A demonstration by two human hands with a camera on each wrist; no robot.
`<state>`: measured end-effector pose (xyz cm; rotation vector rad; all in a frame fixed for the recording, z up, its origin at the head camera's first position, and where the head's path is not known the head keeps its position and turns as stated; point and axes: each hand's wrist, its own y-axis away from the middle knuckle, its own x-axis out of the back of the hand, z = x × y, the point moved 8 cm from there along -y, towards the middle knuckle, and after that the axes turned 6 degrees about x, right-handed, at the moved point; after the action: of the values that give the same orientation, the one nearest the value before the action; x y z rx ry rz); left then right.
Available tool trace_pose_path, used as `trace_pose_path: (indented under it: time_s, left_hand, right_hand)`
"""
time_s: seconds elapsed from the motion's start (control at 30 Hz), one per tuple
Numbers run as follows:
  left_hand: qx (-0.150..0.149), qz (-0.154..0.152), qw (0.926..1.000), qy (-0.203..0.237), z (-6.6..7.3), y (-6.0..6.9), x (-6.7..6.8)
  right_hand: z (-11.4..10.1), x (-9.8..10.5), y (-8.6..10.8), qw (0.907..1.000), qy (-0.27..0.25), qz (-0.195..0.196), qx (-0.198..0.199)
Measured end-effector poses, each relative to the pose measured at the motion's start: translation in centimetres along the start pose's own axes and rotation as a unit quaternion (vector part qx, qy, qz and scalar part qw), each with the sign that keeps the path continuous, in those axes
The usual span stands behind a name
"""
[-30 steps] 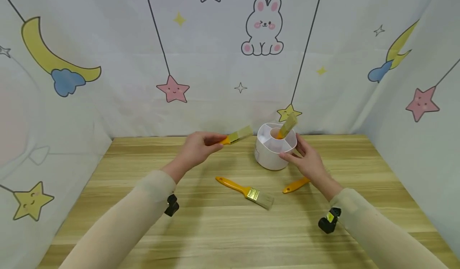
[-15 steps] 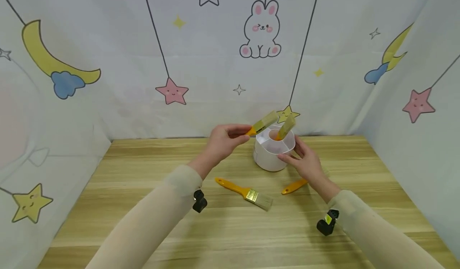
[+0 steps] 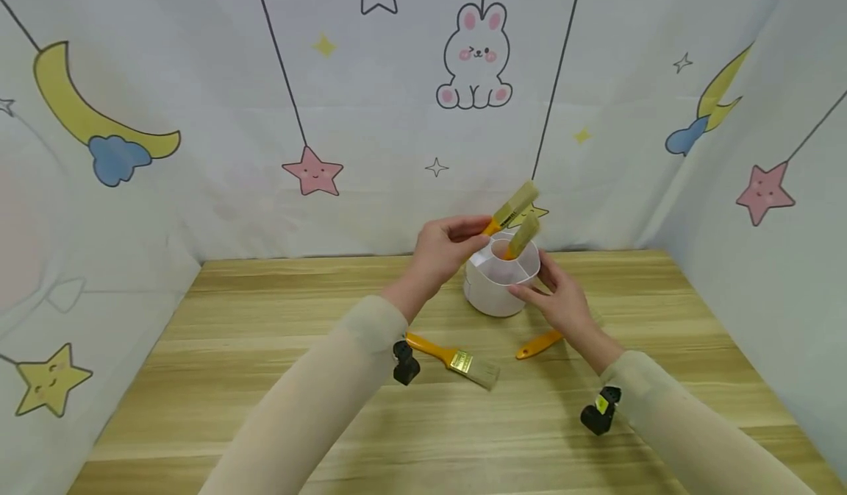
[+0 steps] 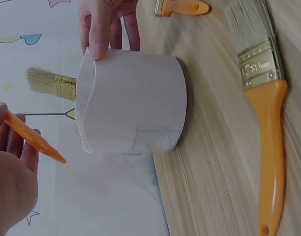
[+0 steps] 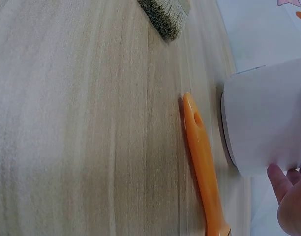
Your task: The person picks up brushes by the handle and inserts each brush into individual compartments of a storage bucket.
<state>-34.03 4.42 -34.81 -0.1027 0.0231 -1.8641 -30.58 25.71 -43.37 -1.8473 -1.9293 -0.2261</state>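
Paintbrush [image 3: 515,205], pinched by left hand [image 3: 445,252], is shifted right and tilted steeper than before, near left rim of white holder [image 3: 491,295]. White holder is still gripped by right hand [image 3: 562,300].

Forward-down head view, close wrist views, holder [image 4: 131,98] shared

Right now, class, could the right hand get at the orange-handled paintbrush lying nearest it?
Probably yes: nothing seems to rest on the orange-handled paintbrush, though the right hand must likely release the white divided organizer first.
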Motion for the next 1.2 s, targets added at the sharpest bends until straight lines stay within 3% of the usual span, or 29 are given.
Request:
trace_pose_path:
  time_s: [0.27, 0.5, 1.0, 1.2]
  left_hand:
    - [-0.008, 0.008, 0.9991, 0.040, 0.7, -0.9, -1.9]
    - [-0.014, 0.021, 0.9958, 0.088, 0.5, -1.8, -3.1]
    - [-0.009, 0.038, 0.9942, 0.100, -1.6, -2.7, -4.3]
    - [-0.016, 0.027, 0.9945, 0.100, -2.2, -2.7, -4.4]
  right_hand:
    - [0.1, 0.0, 0.1, 0.9999, 0.006, 0.003, 0.007]
    - [0.4, 0.1, 0.0, 0.9999, -0.014, 0.005, 0.004]
    - [0.4, 0.1, 0.0, 0.9998, 0.004, 0.015, 0.008]
    - [0.6, 0.2, -0.1, 0.9997, 0.018, 0.014, 0.003]
